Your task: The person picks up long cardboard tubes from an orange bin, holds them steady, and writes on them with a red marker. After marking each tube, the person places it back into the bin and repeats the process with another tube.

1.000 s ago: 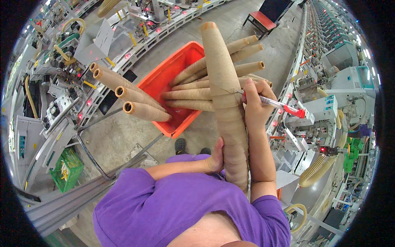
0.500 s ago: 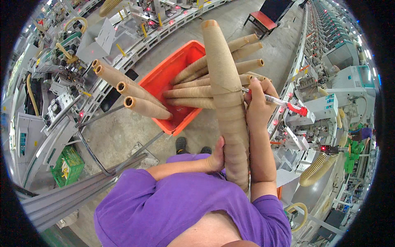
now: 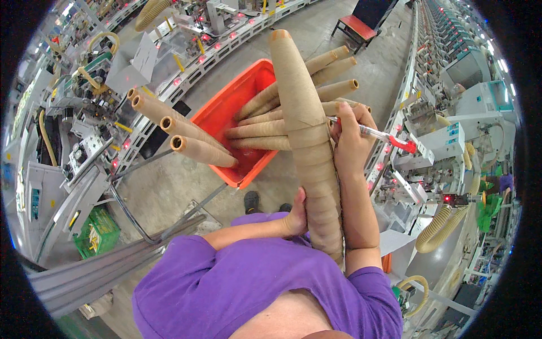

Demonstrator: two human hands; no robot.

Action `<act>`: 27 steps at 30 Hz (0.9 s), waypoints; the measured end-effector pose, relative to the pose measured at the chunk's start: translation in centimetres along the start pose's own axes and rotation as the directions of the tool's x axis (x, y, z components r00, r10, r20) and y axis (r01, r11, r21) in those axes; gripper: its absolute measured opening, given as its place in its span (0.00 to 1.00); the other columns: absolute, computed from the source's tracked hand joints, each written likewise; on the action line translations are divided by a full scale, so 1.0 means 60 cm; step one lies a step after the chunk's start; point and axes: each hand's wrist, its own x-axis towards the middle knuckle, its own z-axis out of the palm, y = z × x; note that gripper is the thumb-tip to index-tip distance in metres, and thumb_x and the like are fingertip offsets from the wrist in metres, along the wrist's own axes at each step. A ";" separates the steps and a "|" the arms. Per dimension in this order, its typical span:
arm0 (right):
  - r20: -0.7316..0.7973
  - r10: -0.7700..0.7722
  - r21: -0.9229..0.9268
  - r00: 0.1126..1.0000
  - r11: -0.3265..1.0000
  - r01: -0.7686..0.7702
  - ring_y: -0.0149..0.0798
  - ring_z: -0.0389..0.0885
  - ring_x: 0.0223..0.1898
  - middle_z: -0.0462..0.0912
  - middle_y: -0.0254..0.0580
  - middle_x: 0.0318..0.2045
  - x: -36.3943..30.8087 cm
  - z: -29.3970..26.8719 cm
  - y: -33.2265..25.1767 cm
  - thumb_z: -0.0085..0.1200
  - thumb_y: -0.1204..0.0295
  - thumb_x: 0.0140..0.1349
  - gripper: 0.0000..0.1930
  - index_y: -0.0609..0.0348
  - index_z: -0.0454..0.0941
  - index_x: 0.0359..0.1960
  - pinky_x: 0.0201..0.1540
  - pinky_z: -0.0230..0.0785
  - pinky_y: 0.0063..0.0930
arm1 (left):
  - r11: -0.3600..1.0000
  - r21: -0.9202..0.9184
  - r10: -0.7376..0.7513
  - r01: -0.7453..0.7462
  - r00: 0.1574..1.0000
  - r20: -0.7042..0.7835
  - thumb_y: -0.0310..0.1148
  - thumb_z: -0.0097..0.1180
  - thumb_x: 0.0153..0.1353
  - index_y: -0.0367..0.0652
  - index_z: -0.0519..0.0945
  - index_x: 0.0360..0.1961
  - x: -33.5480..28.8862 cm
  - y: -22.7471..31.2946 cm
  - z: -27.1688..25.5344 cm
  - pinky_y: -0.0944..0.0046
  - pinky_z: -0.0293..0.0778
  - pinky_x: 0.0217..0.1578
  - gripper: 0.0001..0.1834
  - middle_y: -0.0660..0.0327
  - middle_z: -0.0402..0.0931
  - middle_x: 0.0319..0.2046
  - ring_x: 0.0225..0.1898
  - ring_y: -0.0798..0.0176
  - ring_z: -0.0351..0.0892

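A long stack of nested tan cones (image 3: 307,135) stands before my chest, its narrow end pointing away from me. My left hand (image 3: 296,213) grips the lower part of this stack from the left; most of its fingers are hidden behind it. My right hand (image 3: 354,133) pinches a clear pen (image 3: 374,133) with a red part at its back end. The pen's tip is at the right side of the stack, near the rim of an upper cone. Behind the stack, an orange-red bin (image 3: 206,116) holds several more stacks of tan cones (image 3: 197,150) leaning out both ways.
Textile machines (image 3: 440,152) line the right side, and another row with a white rail (image 3: 209,62) curves along the left. A metal frame (image 3: 132,217) stands at left near a green basket (image 3: 97,233). Farther off is a red-seated chair (image 3: 357,28).
The top of the cone stack has shifted slightly left in view. My right hand and the pen moved slightly left too, the tip staying by the stack. My left hand keeps its grip.
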 end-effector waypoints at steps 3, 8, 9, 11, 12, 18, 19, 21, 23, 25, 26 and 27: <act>0.008 0.017 0.001 1.000 1.000 -0.017 0.20 0.61 0.17 0.68 0.27 0.15 0.003 -0.001 0.004 0.54 0.73 0.61 0.17 0.56 0.66 0.15 0.19 0.52 0.19 | 0.997 0.064 -0.035 0.036 0.999 -0.007 0.79 0.26 0.54 0.43 0.54 0.68 -0.002 0.002 0.001 0.53 0.56 0.65 0.55 0.53 0.59 0.64 0.64 0.52 0.61; -0.005 0.050 0.040 0.999 0.998 -0.049 0.20 0.62 0.16 0.68 0.28 0.15 0.006 -0.007 0.013 0.54 0.73 0.61 0.17 0.56 0.64 0.15 0.18 0.52 0.19 | 0.994 -0.021 -0.110 0.110 0.994 -0.013 0.78 0.27 0.54 0.43 0.55 0.68 -0.002 0.006 0.008 0.53 0.59 0.64 0.54 0.53 0.61 0.64 0.62 0.52 0.64; 0.003 0.050 0.049 0.999 0.998 -0.050 0.20 0.61 0.16 0.68 0.28 0.15 0.007 -0.008 0.015 0.54 0.73 0.60 0.17 0.56 0.64 0.15 0.18 0.52 0.19 | 0.999 -0.011 -0.037 0.037 0.999 0.020 0.78 0.28 0.54 0.43 0.56 0.67 -0.004 0.007 0.011 0.54 0.61 0.62 0.53 0.55 0.63 0.61 0.60 0.54 0.66; 0.001 0.050 0.051 0.999 0.997 -0.050 0.20 0.60 0.16 0.67 0.27 0.14 0.007 -0.010 0.018 0.54 0.74 0.61 0.17 0.56 0.64 0.14 0.18 0.52 0.20 | 0.998 0.053 0.032 -0.031 0.999 -0.009 0.77 0.30 0.55 0.43 0.60 0.65 -0.006 0.010 0.015 0.57 0.66 0.58 0.52 0.57 0.68 0.57 0.56 0.59 0.70; 0.008 0.045 0.061 0.999 0.997 -0.046 0.20 0.59 0.16 0.67 0.26 0.14 0.005 -0.011 0.019 0.54 0.74 0.61 0.17 0.56 0.64 0.14 0.18 0.51 0.20 | 0.998 0.060 -0.003 0.004 1.000 -0.014 0.77 0.30 0.55 0.43 0.60 0.65 -0.005 0.014 0.014 0.57 0.65 0.59 0.52 0.56 0.68 0.57 0.56 0.58 0.70; 0.242 -0.388 -0.211 0.889 0.873 0.439 0.22 0.59 0.15 0.67 0.29 0.12 -0.039 -0.018 0.006 0.57 0.78 0.57 0.17 0.61 0.66 0.14 0.18 0.51 0.21 | 0.993 -0.111 -0.028 0.040 0.994 0.110 0.75 0.29 0.57 0.40 0.58 0.66 0.003 0.010 0.005 0.56 0.60 0.63 0.51 0.55 0.64 0.61 0.61 0.57 0.65; 0.233 -0.382 -0.223 0.894 0.874 0.432 0.22 0.60 0.15 0.67 0.31 0.11 -0.040 -0.018 0.003 0.58 0.80 0.56 0.16 0.62 0.67 0.13 0.18 0.52 0.22 | 0.991 -0.127 -0.030 0.041 0.996 0.085 0.75 0.29 0.58 0.40 0.57 0.66 0.005 0.006 0.005 0.57 0.59 0.63 0.51 0.55 0.63 0.62 0.62 0.57 0.64; 0.197 -0.337 -0.261 0.920 0.887 0.381 0.22 0.60 0.15 0.67 0.30 0.11 -0.044 -0.017 -0.003 0.58 0.80 0.57 0.16 0.62 0.68 0.14 0.18 0.52 0.21 | 0.994 -0.107 -0.013 0.020 0.998 0.066 0.75 0.29 0.58 0.40 0.57 0.67 0.009 0.000 0.004 0.57 0.58 0.64 0.51 0.55 0.62 0.63 0.63 0.58 0.63; 0.201 -0.305 -0.269 0.931 0.897 0.352 0.22 0.60 0.16 0.67 0.30 0.11 -0.045 -0.017 -0.007 0.57 0.80 0.57 0.15 0.62 0.68 0.14 0.19 0.52 0.21 | 0.998 -0.055 0.028 -0.025 0.997 0.069 0.75 0.29 0.57 0.40 0.57 0.67 0.008 -0.002 0.004 0.58 0.57 0.64 0.51 0.55 0.62 0.63 0.63 0.58 0.62; 0.227 -0.279 -0.266 0.933 0.904 0.335 0.22 0.60 0.16 0.67 0.30 0.12 -0.043 -0.020 -0.010 0.57 0.80 0.58 0.15 0.62 0.68 0.14 0.19 0.52 0.21 | 0.999 -0.029 0.025 -0.023 0.998 0.066 0.75 0.30 0.57 0.41 0.56 0.67 0.009 -0.001 0.006 0.58 0.57 0.64 0.52 0.55 0.62 0.63 0.63 0.59 0.62; 0.229 -0.274 -0.267 0.934 0.905 0.331 0.21 0.60 0.17 0.67 0.29 0.13 -0.042 -0.021 -0.009 0.56 0.80 0.59 0.16 0.61 0.66 0.15 0.20 0.52 0.20 | 0.999 -0.026 0.025 -0.023 0.998 0.064 0.75 0.30 0.57 0.41 0.56 0.67 0.009 0.001 0.007 0.58 0.57 0.64 0.52 0.56 0.62 0.63 0.63 0.59 0.62; 0.216 -0.289 -0.261 0.933 0.903 0.341 0.21 0.59 0.17 0.68 0.29 0.14 -0.042 -0.021 -0.008 0.55 0.80 0.60 0.17 0.60 0.64 0.15 0.20 0.51 0.20 | 0.999 -0.035 0.013 -0.011 0.998 0.065 0.76 0.30 0.57 0.41 0.56 0.67 0.009 0.002 0.009 0.58 0.57 0.64 0.52 0.56 0.62 0.63 0.63 0.59 0.63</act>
